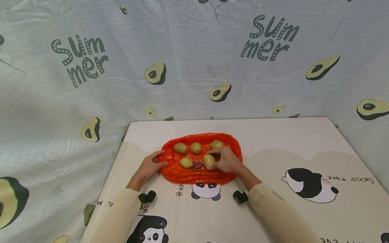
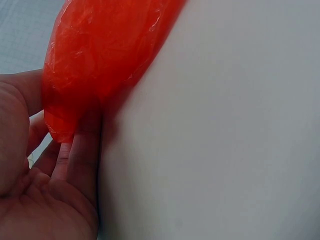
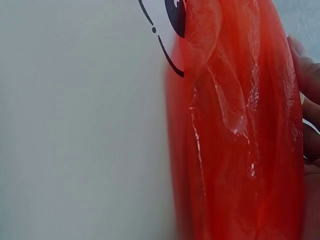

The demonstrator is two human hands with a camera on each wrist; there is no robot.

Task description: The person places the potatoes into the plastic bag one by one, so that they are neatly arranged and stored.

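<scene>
A red plastic bag (image 1: pixel 176 177) lies spread on the table, its rim rolled up around several potatoes. At its left end my left hand (image 1: pixel 149 167) holds the rim; the left wrist view shows the red film (image 2: pixel 110 45) between thumb and fingers. My right hand (image 1: pixel 227 161) reaches over the bag's right side and grips a potato (image 1: pixel 209 160) between thumb and fingers. Around it lie a larger potato (image 1: pixel 180 148), a round one (image 1: pixel 196 147), one at the back right (image 1: pixel 216 144) and a small one (image 1: pixel 186 162). In the right wrist view, the bag's side (image 3: pixel 240 150) hides most of that hand.
A dark reddish patch (image 1: pixel 197 165) shows among the potatoes. The pale table cover (image 1: pixel 273 216) carries panda and dog drawings. Behind the table hangs a cloth (image 1: pixel 188 60) with avocado prints. Dark wrist cameras (image 1: pixel 240 196) sit under both wrists.
</scene>
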